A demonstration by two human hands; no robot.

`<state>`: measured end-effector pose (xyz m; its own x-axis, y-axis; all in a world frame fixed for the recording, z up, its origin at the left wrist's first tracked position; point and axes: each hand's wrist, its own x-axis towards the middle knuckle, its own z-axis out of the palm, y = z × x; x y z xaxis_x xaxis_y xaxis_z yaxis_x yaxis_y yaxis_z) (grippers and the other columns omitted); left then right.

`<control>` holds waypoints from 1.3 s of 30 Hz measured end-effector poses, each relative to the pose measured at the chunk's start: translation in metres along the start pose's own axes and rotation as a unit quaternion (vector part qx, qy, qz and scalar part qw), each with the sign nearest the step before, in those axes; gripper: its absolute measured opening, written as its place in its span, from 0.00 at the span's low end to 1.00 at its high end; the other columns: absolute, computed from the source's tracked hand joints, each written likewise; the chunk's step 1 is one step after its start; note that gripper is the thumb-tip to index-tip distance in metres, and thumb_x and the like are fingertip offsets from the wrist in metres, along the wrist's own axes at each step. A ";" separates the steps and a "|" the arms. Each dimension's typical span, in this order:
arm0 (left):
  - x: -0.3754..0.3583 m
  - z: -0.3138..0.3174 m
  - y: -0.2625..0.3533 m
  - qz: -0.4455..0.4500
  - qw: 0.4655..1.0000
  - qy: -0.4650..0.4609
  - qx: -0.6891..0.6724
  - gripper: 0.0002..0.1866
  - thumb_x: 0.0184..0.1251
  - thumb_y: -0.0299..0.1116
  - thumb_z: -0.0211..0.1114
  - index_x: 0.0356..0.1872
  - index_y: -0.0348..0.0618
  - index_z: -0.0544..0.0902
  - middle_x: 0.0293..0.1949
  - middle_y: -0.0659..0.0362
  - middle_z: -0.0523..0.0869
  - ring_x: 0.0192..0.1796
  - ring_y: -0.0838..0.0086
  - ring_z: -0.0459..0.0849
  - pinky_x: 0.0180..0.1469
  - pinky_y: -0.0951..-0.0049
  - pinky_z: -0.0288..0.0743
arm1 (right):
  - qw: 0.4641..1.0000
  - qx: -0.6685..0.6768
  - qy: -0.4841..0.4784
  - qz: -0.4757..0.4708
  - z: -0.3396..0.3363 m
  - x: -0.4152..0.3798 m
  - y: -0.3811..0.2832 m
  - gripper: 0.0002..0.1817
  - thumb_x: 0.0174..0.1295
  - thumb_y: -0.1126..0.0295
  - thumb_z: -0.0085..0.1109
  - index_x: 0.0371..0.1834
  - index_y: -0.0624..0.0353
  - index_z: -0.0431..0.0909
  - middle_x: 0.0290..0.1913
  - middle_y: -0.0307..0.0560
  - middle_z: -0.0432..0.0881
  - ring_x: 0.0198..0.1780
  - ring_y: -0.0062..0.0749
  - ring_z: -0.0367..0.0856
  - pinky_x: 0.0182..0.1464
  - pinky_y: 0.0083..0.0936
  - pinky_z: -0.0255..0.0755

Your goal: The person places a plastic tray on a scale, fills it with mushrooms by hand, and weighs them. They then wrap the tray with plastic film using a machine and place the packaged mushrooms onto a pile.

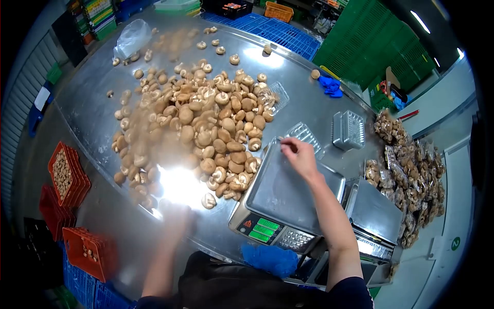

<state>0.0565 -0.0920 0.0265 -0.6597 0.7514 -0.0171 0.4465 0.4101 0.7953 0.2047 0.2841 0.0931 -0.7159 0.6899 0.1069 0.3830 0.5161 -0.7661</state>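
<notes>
A large heap of shiitake mushrooms covers the middle of the metal table. Over the far left part of the scale's flat pan, my right hand has its thumb and fingers pinched together; something small and pale may be at the fingertips, too small to name. Just beyond those fingers lies a clear plastic tray. My left hand is low at the near edge of the heap, blurred and partly lost in glare, so its fingers cannot be made out. One mushroom lies between it and the scale.
Clear trays sit right of the scale, before a pile of bagged mushrooms. A second scale stands at right. Red crates are on the left, a blue plastic bag in front, a clear bag far left.
</notes>
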 end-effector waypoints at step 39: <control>-0.011 -0.038 0.031 -0.325 0.852 -0.114 -0.393 0.20 0.70 0.31 0.47 0.57 0.26 0.66 0.40 0.42 0.83 0.18 0.61 0.84 0.10 0.77 0.72 | 0.888 0.325 -0.164 0.282 0.108 -0.184 -0.080 0.19 0.70 0.75 0.42 0.64 0.61 0.58 0.25 0.45 0.77 0.14 0.20 0.72 0.13 0.18 0.64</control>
<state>0.0547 -0.1072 0.0748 -0.4381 0.6154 -0.6553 -0.5713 0.3723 0.7315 0.2427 0.0615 0.0663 -0.6887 0.5065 -0.5188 0.3936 -0.3398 -0.8542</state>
